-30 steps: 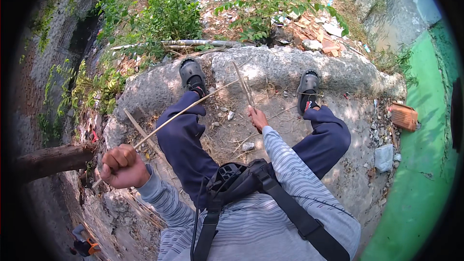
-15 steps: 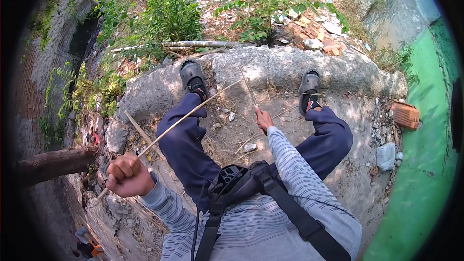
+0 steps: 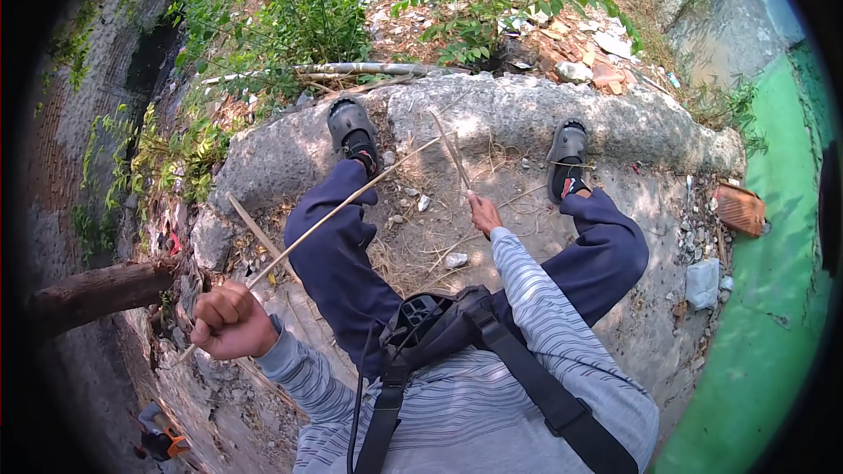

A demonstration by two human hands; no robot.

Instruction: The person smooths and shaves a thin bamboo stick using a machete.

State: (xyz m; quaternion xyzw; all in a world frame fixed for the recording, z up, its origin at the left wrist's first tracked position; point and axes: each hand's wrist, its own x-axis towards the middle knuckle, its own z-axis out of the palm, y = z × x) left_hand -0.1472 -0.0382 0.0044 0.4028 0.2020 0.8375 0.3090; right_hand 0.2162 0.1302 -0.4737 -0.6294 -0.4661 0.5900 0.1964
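The left hand (image 3: 230,323) has dropped lower and drawn in toward the body compared with a second ago, and it is clenched into a tight fist around the near end of a long thin stick (image 3: 338,208); the stick runs up and to the right from that fist, across the left knee, its far tip ending above the gravelly concrete slab (image 3: 527,114); the right hand (image 3: 482,213) has barely shifted, fingers pinched around the lower end of a short stick (image 3: 450,151) that points up and away toward the slab's edge; so the long stick looks pulled back along its own line while the short one holds its place; the two sticks sit near each other at their far ends, whether touching I cannot tell; both sandalled feet rest on the slab.
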